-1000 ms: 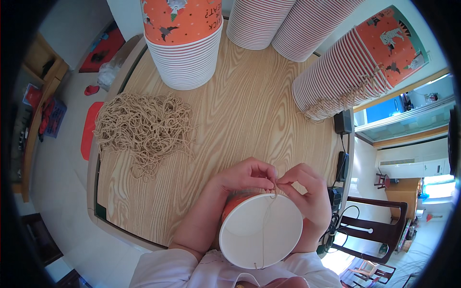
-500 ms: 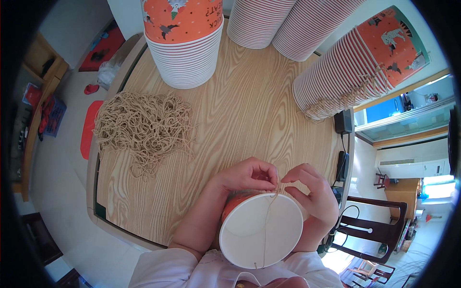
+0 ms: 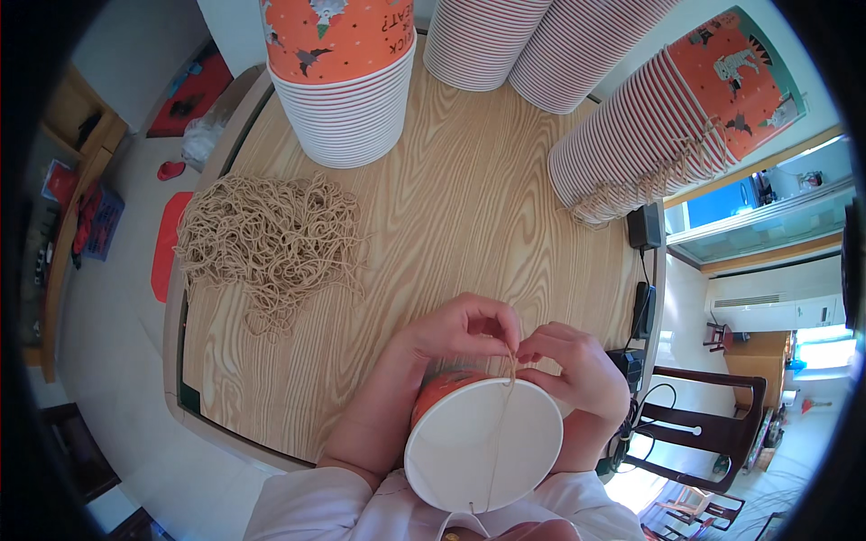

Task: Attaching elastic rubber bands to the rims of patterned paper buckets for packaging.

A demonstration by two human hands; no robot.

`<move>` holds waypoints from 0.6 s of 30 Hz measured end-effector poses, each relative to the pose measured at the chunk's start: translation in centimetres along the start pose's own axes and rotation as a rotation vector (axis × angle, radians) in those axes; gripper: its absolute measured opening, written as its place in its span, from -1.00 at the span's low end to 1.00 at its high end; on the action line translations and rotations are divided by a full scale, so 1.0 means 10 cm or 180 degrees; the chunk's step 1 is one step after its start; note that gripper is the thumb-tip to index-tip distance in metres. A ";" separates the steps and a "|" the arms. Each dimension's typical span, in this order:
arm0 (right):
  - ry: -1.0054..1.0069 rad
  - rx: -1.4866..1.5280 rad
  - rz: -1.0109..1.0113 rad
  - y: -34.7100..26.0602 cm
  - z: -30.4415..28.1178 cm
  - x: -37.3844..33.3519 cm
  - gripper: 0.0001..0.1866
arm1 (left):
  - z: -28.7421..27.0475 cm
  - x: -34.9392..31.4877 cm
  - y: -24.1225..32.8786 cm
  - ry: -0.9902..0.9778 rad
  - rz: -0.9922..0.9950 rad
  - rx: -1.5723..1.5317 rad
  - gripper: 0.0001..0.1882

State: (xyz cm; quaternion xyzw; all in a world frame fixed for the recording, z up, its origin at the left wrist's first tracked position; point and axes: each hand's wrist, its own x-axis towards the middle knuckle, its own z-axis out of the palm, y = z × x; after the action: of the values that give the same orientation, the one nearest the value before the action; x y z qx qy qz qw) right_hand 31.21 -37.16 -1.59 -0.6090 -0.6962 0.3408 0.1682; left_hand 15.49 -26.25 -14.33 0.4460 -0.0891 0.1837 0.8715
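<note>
An orange paper bucket (image 3: 451, 442) with a white inside rests tilted against my body, its mouth facing me. A thin tan string (image 3: 502, 424) crosses the mouth from a spot at the near rim to the far rim. Just beyond that far rim, my left hand (image 3: 465, 326) pinches the string between thumb and fingertips. Opposite it, my right hand (image 3: 577, 368) has thumb and fingers closed at the same bit of string, close to the left fingertips. The exact knot or loop there is too small to make out.
A tangled pile of tan strings (image 3: 271, 239) lies on the wooden table (image 3: 433, 225) at left. Behind stand nested bucket stacks (image 3: 347, 117). Another stack (image 3: 622, 135), with strings hanging along it, leans at right. Black adapters (image 3: 643, 227) and cables line the right edge.
My right hand has come down and left, its spread fingers closing at the string by my left fingertips. The bucket has shifted slightly toward me and left.
</note>
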 end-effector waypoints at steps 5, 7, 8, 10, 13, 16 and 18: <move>0.0192 0.0179 0.0107 -0.03 0.06 0.04 -0.80 | -0.01 0.01 -0.02 0.0070 0.0047 -0.0178 -0.90; 0.0323 0.0276 0.0225 -0.03 0.06 0.04 -0.80 | -0.01 0.01 -0.02 0.0133 0.0023 -0.0120 -0.90; 0.0431 0.0295 0.0240 -0.03 0.06 0.04 -0.80 | -0.01 0.01 -0.02 0.0134 0.0023 -0.0119 -0.90; 0.0541 0.0315 0.0258 -0.05 0.06 0.05 -0.79 | -0.01 0.01 -0.01 0.0157 0.0044 -0.0100 -0.89; 0.0690 0.0410 0.0156 -0.08 0.07 0.07 -0.78 | -0.01 0.01 -0.04 0.0233 0.0023 -0.0191 -0.87; 0.0722 0.0281 -0.0015 -0.06 0.09 0.09 -0.79 | -0.01 0.00 -0.05 0.0300 -0.0062 -0.0229 -0.85; 0.0817 0.0219 -0.0136 -0.04 0.12 0.11 -0.80 | -0.01 0.00 -0.04 0.0340 -0.0097 -0.0216 -0.85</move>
State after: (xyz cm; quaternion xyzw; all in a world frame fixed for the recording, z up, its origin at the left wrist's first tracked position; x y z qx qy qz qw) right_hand 29.89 -36.48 -2.34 -0.6266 -0.6696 0.2801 0.2839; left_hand 15.63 -26.38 -14.65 0.4070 -0.0418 0.1907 0.8923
